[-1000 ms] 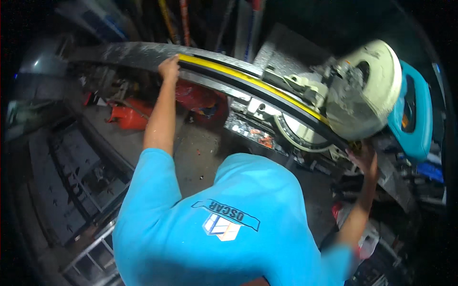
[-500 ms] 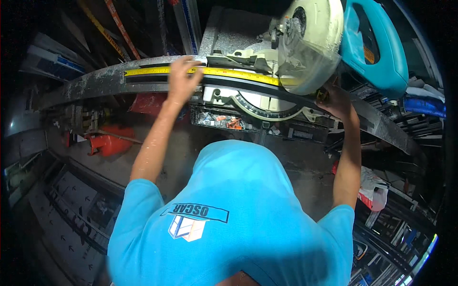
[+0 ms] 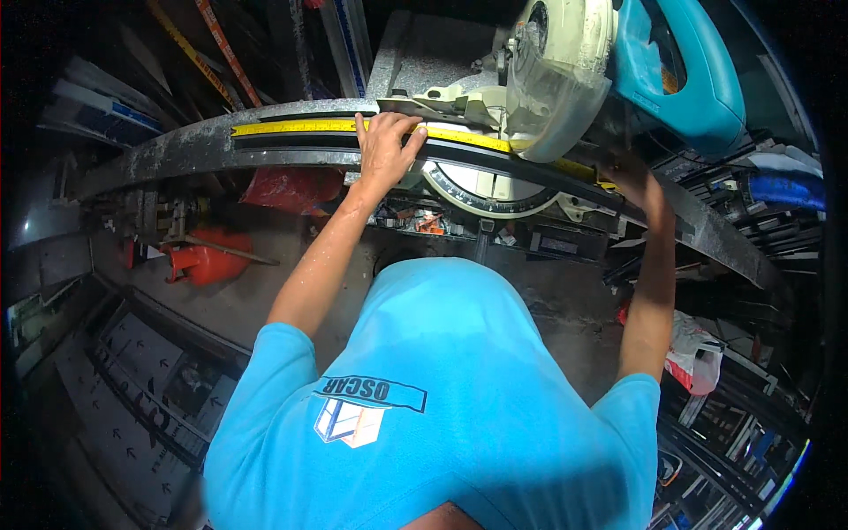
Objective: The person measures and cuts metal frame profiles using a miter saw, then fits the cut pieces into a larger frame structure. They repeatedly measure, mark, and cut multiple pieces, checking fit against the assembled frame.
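A yellow tape measure blade (image 3: 300, 128) is stretched along a long dark metal profile (image 3: 291, 143) lying across the saw bench. My left hand (image 3: 387, 152) rests over the blade and profile, fingers spread and reaching across them, thumb toward the right. At the blade's right end, my right hand (image 3: 638, 185) is closed around the tape measure's case, which is mostly hidden in shadow. Between my hands, a mitre saw (image 3: 561, 53) stands behind the profile, its clear blade guard (image 3: 565, 110) hanging over the blade. Its teal handle (image 3: 720, 84) is at the far right.
The saw's round base (image 3: 495, 190) shows in front of the profile. Below the bench is a tray of small scraps (image 3: 428, 223). A red gas cylinder (image 3: 212, 258) lies on the floor at left. Long bars (image 3: 230, 53) stand behind; a plastic bag (image 3: 693, 358) is at right.
My left hand has slid right along the tape blade. My right hand has shifted slightly right and turned, with the tape measure in it. The saw appears slightly further left in view.
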`<state>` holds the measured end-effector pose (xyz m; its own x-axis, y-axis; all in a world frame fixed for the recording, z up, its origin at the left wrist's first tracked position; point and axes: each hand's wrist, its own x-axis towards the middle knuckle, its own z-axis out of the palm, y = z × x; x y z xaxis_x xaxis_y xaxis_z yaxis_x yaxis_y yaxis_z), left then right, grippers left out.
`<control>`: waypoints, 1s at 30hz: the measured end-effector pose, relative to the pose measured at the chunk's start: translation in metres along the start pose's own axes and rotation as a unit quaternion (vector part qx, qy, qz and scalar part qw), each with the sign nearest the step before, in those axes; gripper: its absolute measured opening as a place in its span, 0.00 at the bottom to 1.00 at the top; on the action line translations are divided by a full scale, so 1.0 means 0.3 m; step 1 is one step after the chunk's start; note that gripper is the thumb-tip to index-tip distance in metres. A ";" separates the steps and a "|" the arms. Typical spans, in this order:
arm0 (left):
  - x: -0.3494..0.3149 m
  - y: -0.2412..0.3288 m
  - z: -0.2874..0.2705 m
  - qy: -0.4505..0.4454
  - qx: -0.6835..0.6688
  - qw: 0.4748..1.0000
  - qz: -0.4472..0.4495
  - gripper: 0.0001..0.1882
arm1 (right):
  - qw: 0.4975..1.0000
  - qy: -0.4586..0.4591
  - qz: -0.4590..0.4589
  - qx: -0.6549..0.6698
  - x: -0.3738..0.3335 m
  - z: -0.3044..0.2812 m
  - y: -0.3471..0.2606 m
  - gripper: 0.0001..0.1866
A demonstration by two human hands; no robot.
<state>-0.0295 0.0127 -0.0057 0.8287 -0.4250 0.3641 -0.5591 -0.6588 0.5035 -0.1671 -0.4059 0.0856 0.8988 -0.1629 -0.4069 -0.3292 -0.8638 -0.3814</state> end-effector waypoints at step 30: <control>0.019 0.006 0.000 -0.009 -0.013 1.000 -0.026 0.13 | 0.842 0.168 -0.199 0.473 -0.062 0.443 -0.509 0.10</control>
<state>-0.0258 0.0092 -0.0027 0.8573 -0.4019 0.3218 -0.5148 -0.6641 0.5422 -0.1722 -0.2076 0.0410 0.9714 -0.2124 0.1066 0.0773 -0.1421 -0.9868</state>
